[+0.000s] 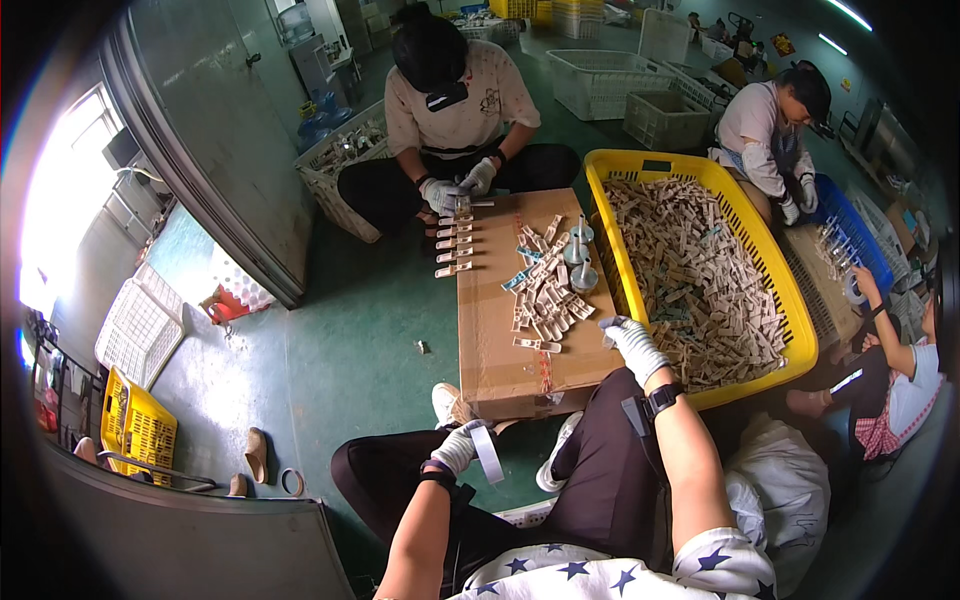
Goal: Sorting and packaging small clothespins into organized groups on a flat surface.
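Note:
My left hand (458,447), in a striped white glove, is closed on a roll of tape (487,455), seen nearly edge-on above my lap. My right hand (638,346), gloved the same way, is at the right edge of a cardboard box (490,350), its fingers bent together; what they pinch, if anything, is too small to make out. On the box lies a loose pile of beige clothespins (550,290), a few with blue parts. Several more clothespins (454,253) stick out in a row over its left edge.
Beside my right hand stands a yellow crate (808,345) full of clothespins. Grey-blue funnel-like pieces (580,255) stand on the box. Across it, a co-worker's gloved hands (460,188) handle a clothespin. Another person works by a blue crate (850,215). A white sack (780,480) lies at my right.

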Available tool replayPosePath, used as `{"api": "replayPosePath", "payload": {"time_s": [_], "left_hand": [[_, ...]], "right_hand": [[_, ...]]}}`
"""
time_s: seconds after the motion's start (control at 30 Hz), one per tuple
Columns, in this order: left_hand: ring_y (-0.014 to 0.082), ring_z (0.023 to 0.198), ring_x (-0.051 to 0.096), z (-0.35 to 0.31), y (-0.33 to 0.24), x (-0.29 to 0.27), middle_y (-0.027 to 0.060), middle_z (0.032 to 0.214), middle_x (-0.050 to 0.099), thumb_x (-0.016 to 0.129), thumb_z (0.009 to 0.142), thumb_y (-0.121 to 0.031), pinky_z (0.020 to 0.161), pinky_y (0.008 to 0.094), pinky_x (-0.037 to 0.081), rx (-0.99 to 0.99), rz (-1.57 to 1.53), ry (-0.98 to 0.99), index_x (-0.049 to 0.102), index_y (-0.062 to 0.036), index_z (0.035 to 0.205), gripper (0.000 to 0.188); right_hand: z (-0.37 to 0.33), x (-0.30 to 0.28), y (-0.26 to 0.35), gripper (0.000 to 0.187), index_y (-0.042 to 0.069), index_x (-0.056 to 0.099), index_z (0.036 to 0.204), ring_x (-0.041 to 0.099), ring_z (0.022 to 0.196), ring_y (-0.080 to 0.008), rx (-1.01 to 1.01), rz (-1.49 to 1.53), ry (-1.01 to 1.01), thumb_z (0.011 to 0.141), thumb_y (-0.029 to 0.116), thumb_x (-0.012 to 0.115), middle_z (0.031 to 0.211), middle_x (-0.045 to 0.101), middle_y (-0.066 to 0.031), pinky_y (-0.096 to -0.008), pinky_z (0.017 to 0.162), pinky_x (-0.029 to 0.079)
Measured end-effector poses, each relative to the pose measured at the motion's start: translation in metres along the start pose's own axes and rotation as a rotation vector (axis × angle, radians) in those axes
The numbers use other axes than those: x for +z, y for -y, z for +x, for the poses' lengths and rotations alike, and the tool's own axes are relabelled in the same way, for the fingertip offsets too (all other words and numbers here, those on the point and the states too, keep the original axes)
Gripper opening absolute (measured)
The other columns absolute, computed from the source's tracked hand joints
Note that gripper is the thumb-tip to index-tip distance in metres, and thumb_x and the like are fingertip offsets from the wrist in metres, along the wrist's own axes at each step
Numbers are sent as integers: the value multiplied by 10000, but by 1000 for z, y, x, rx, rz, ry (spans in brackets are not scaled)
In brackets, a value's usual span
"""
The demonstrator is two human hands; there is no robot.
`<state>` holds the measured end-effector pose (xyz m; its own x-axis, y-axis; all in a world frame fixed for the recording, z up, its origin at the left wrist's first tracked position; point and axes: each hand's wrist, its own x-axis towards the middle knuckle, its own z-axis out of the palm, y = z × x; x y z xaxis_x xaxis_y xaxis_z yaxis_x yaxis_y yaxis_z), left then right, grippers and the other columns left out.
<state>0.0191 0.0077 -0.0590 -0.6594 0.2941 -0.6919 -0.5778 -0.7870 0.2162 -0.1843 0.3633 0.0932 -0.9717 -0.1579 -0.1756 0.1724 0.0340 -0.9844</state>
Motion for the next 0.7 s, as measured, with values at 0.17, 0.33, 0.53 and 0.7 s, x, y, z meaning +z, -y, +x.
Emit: {"api": "replayPosePath", "payload": {"time_s": [0.17, 0.33, 0.53, 0.7], "left_hand": [[249, 737, 543, -4, 0, 5, 90, 814, 557, 567, 877, -163, 779, 416, 455, 5, -4, -25, 566, -10, 976, 183], [226, 713, 538, -7, 2, 14, 71, 782, 545, 579, 865, -146, 739, 392, 453, -17, -47, -17, 560, -18, 927, 144], [225, 705, 536, -2, -1, 4, 65, 777, 550, 580, 863, -147, 734, 378, 455, -21, -13, 1, 563, -35, 922, 128], [228, 714, 536, -2, 0, 4, 65, 789, 553, 581, 858, -145, 736, 379, 451, -7, -9, -16, 560, -36, 922, 128]], "right_hand": [[-1, 1, 2, 124, 87, 678, 963, 527, 659, -85, 19, 31, 13, 890, 96, 579, 743, 595, 37, -239, 626, 446], [-4, 0, 4, 119, 85, 680, 960, 538, 667, -88, 20, 45, -10, 890, 91, 584, 751, 603, 34, -237, 633, 452], [-2, 2, 6, 126, 83, 679, 969, 550, 702, -91, 48, 71, 24, 891, 87, 581, 797, 623, 25, -240, 667, 463], [0, -2, 0, 130, 80, 680, 968, 565, 765, -98, 35, 42, 29, 889, 79, 576, 846, 641, 21, -253, 716, 470]]}}
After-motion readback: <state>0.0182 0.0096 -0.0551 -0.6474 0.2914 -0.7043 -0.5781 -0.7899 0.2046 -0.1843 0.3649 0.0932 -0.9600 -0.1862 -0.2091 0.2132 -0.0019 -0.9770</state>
